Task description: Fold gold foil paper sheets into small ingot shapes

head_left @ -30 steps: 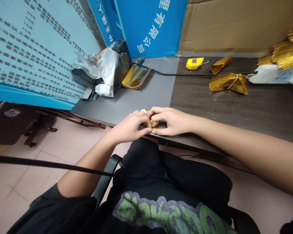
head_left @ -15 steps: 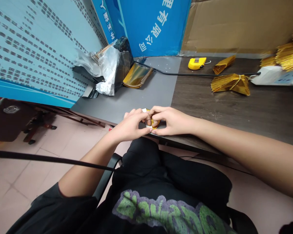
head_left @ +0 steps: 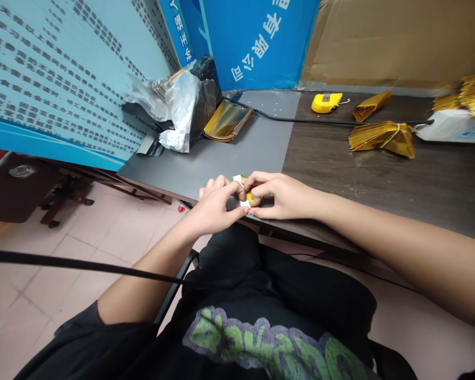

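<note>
Close together at the desk's front edge, both of my hands work on a small piece of gold foil paper with a white strip along its left side. My left hand pinches the white strip from the left, thumb and forefinger closed on it. From the right, my right hand grips the gold foil paper with curled fingers. The fingertips of the two hands nearly meet, and they hide most of the piece.
Beyond my hands, a stack of gold foil sheets lies beside a crumpled plastic bag. A yellow tape measure, a tied gold foil bundle and a folded gold piece lie to the right. A black cable crosses the desk.
More of the white strip shows between my hands now. The fingers have shifted slightly, and the whole view has moved a little.
</note>
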The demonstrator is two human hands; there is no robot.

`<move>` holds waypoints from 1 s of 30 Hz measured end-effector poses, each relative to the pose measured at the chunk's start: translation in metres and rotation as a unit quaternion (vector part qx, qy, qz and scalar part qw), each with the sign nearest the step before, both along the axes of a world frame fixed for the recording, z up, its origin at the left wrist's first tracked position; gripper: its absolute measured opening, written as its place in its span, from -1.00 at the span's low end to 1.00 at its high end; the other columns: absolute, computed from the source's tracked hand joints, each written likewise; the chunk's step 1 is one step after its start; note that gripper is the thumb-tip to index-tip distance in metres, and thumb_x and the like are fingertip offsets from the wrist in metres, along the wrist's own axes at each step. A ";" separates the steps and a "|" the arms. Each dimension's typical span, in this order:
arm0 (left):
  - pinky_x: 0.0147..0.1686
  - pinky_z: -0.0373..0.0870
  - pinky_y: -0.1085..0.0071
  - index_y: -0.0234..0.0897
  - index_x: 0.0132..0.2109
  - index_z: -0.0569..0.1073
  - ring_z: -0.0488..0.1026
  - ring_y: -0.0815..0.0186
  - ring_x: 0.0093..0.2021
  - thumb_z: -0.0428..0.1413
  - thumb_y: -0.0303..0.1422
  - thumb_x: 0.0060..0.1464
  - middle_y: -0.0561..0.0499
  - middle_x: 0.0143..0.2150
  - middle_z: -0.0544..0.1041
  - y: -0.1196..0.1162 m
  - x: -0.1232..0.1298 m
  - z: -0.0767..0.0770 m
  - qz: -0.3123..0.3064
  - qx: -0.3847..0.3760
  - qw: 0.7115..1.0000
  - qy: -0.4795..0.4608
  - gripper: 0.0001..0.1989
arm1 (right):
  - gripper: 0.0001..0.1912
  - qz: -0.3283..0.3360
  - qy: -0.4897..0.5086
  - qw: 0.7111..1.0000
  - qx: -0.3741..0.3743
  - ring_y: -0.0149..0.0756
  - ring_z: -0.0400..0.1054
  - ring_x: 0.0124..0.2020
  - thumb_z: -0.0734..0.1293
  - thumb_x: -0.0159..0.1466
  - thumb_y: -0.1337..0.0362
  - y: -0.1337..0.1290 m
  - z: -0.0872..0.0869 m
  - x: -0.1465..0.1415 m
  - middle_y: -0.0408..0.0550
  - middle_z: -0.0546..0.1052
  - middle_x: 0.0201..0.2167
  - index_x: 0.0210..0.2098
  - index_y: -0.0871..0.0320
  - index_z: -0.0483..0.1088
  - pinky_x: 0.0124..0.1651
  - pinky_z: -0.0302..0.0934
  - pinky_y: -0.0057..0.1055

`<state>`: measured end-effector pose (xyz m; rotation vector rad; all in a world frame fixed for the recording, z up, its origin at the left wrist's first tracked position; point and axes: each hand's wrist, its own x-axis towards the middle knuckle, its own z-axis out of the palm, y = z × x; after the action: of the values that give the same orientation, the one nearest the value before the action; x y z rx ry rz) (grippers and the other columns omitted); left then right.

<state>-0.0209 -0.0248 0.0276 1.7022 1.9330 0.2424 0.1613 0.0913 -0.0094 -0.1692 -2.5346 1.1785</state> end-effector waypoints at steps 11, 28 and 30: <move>0.14 0.27 0.10 -0.11 -0.07 0.49 0.31 0.19 0.02 0.13 -0.25 0.19 0.00 -0.07 0.38 -0.010 -0.008 -0.001 -0.004 0.056 0.998 -0.010 -0.82 | -0.87 0.017 0.007 1.000 0.010 -0.21 0.46 -0.11 0.40 0.24 0.29 0.004 -0.002 -0.001 0.03 0.50 -0.12 -0.44 0.16 0.46 0.01 0.30 -0.25; 0.04 0.37 0.22 -0.27 0.21 0.38 0.43 0.15 0.08 -0.01 -0.08 0.34 -0.15 0.04 0.54 -0.014 -0.036 -0.023 -0.222 0.230 0.942 0.105 -0.53 | -0.84 0.118 0.024 0.992 0.044 -0.18 0.44 0.08 0.42 0.29 0.23 0.033 0.000 0.014 0.11 0.47 0.00 -0.37 0.19 0.51 0.13 0.32 -0.24; 0.00 0.38 0.22 -0.29 0.22 0.39 0.42 0.17 0.00 0.01 -0.10 0.32 -0.16 -0.01 0.52 -0.014 -0.037 -0.024 -0.229 0.248 0.935 0.106 -0.53 | -0.81 0.119 0.017 0.991 0.058 -0.16 0.42 0.10 0.40 0.33 0.18 0.035 -0.001 0.015 0.13 0.45 0.06 -0.31 0.18 0.55 0.15 0.31 -0.21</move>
<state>-0.0575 -0.0391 0.0036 2.5498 1.6320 0.4062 0.1766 0.1265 -0.0100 0.1856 -2.6398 1.1008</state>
